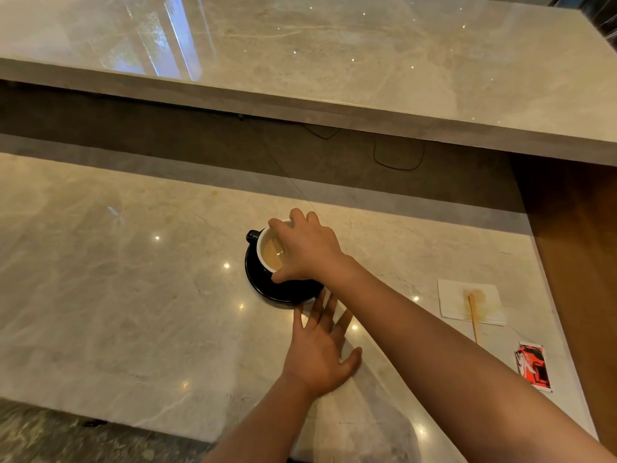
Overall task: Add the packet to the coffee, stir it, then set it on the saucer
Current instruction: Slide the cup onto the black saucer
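Note:
A black cup (263, 252) with a white inside holds light brown coffee and sits on a black saucer (287, 292) in the middle of the marble counter. My right hand (305, 250) grips the cup's rim from above, fingers wrapped over its right side. My left hand (320, 345) lies flat and open on the counter, fingertips at the saucer's near edge. A wooden stir stick (474, 317) rests on a stained white napkin (470, 302) at the right. A red and black packet (533, 366) lies near the right edge.
A raised marble ledge (334, 78) runs across the back, with a dark recess and a black cable (397, 158) under it. A brown wooden panel (574, 245) bounds the counter at the right. The counter's near edge (133, 419) drops to a dark floor.

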Demonstrator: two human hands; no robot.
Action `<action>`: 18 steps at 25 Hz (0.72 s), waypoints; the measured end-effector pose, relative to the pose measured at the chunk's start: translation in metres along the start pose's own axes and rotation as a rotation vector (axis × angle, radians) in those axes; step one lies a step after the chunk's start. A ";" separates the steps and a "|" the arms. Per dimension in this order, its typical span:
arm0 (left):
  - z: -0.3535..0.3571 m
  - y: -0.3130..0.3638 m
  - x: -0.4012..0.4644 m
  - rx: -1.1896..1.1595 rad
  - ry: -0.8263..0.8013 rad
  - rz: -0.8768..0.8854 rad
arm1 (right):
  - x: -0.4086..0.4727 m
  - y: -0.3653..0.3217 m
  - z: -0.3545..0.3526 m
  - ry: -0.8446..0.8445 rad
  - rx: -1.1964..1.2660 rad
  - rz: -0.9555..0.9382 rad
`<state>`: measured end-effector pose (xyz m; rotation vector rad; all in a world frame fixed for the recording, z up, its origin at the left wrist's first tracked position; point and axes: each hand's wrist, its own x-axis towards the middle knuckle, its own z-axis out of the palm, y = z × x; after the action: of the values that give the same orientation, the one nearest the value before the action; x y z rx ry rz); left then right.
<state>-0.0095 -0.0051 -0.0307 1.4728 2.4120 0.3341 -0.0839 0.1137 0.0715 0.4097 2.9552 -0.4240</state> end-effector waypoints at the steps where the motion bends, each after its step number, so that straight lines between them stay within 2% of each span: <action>1: 0.000 0.000 0.000 0.002 0.000 0.000 | 0.000 0.000 0.000 0.002 0.002 -0.001; 8: 0.005 -0.001 0.000 -0.014 0.021 -0.008 | -0.005 0.014 -0.003 -0.090 0.043 -0.136; 18: 0.008 -0.001 0.001 -0.013 0.057 0.003 | -0.007 0.017 -0.001 -0.018 0.043 -0.161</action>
<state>-0.0076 -0.0044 -0.0387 1.4806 2.4479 0.3966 -0.0725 0.1277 0.0688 0.1707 2.9767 -0.5063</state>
